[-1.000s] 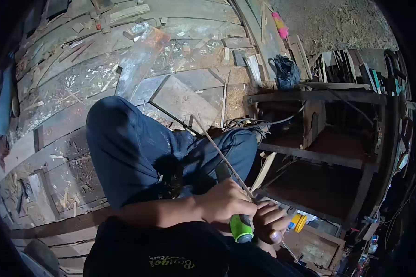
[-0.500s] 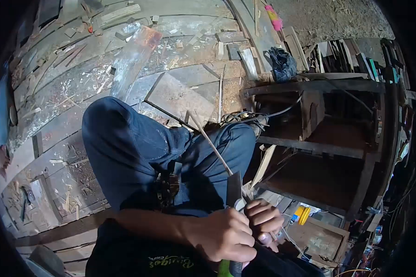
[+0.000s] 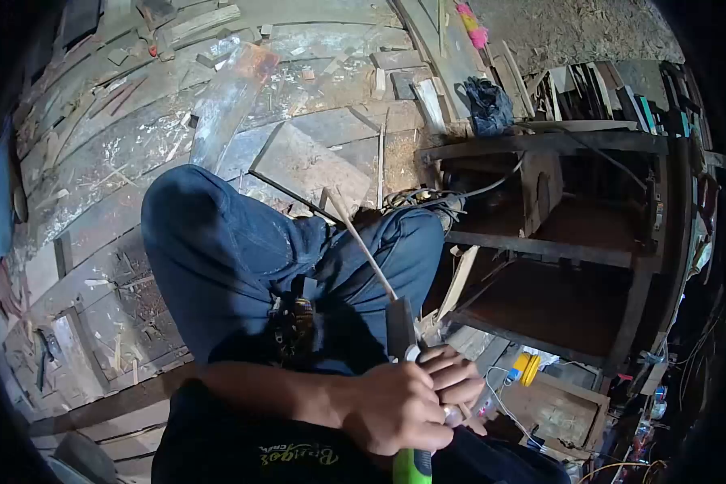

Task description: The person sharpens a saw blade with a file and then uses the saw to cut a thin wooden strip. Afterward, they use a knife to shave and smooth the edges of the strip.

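I have my left hand (image 3: 395, 407) clenched on the green-handled blade (image 3: 400, 329) and my right hand (image 3: 453, 377) apparently grasping the thin wooden strip (image 3: 360, 240), which reaches past the lap's (image 3: 355, 282) far edge in one piece, work done or left unclear.

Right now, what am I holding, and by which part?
Your left hand grips the green-handled blade by its handle. Your right hand seems to hold the thin wooden strip near its lower end, partly hidden.
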Action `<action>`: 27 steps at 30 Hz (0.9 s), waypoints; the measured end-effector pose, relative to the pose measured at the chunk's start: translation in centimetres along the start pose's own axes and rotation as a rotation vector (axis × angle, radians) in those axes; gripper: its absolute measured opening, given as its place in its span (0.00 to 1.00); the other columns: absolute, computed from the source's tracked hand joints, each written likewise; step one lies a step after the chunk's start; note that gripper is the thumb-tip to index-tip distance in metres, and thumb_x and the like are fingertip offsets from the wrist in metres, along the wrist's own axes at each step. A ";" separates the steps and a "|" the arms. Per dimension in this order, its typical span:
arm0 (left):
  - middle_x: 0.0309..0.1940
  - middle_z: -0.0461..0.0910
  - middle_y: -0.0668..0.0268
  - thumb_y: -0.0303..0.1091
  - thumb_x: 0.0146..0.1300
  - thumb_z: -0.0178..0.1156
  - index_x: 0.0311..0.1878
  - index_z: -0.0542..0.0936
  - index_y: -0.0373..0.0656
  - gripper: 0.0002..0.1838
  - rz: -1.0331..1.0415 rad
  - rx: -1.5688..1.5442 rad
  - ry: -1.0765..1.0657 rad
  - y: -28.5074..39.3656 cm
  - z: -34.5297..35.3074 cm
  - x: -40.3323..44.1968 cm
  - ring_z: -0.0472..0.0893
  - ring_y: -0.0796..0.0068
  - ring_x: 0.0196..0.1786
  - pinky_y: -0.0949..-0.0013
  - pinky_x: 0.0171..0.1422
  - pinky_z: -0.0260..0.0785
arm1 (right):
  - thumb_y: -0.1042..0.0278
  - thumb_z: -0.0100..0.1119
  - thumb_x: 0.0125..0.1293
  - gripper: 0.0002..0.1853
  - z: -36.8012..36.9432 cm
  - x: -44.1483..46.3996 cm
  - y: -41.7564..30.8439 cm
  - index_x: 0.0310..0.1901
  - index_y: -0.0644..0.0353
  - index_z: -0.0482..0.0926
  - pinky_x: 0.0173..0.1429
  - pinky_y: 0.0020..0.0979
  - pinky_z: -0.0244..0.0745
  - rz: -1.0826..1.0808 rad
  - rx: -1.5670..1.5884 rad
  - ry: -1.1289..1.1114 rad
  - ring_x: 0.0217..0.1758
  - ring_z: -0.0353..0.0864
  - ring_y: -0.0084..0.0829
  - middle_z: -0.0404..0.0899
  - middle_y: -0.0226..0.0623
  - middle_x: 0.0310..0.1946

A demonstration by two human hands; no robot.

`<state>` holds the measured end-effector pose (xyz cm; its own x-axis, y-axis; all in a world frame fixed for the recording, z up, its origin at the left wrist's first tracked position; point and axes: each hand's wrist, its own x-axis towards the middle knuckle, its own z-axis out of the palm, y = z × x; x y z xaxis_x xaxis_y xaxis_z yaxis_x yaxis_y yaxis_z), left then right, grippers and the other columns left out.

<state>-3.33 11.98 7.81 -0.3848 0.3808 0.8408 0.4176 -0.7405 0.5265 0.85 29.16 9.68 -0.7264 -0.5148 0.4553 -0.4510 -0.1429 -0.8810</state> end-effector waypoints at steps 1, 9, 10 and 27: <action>0.17 0.69 0.69 0.35 0.51 0.64 0.21 0.69 0.45 0.13 0.024 0.092 0.010 0.3 -0.9 0.9 0.76 0.72 0.22 0.68 0.24 0.63 | 0.70 0.53 0.63 0.23 0.1 0.1 0.0 0.10 0.56 0.58 0.20 0.35 0.50 -0.015 -0.011 -0.008 0.11 0.58 0.32 0.58 0.32 0.11; 0.18 0.71 0.72 0.40 0.57 0.65 0.26 0.73 0.44 0.14 0.007 0.401 0.197 -1.2 0.5 0.3 0.79 0.72 0.21 0.69 0.26 0.73 | 0.71 0.53 0.61 0.23 1.1 0.0 0.2 0.10 0.56 0.59 0.20 0.35 0.51 -0.007 -0.045 -0.005 0.11 0.59 0.33 0.59 0.32 0.11; 0.15 0.72 0.73 0.36 0.54 0.65 0.20 0.72 0.46 0.13 -0.051 0.221 0.215 -2.0 0.0 -0.2 0.78 0.75 0.18 0.70 0.23 0.70 | 0.71 0.53 0.61 0.23 1.1 0.0 0.3 0.10 0.55 0.59 0.21 0.35 0.51 -0.006 -0.047 0.005 0.11 0.59 0.33 0.59 0.32 0.11; 0.22 0.73 0.65 0.36 0.57 0.68 0.25 0.72 0.45 0.14 -0.149 -0.006 0.024 0.8 -2.1 -1.3 0.77 0.67 0.25 0.65 0.30 0.67 | 0.71 0.63 0.54 0.16 2.4 -0.6 1.2 0.14 0.55 0.67 0.25 0.36 0.64 -0.048 -0.075 -0.062 0.20 0.74 0.35 0.67 0.31 0.15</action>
<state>-4.19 9.69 6.89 -0.4619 0.4731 0.7502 0.3499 -0.6800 0.6443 1.95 27.26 8.08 -0.6703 -0.5607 0.4862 -0.5242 -0.1060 -0.8450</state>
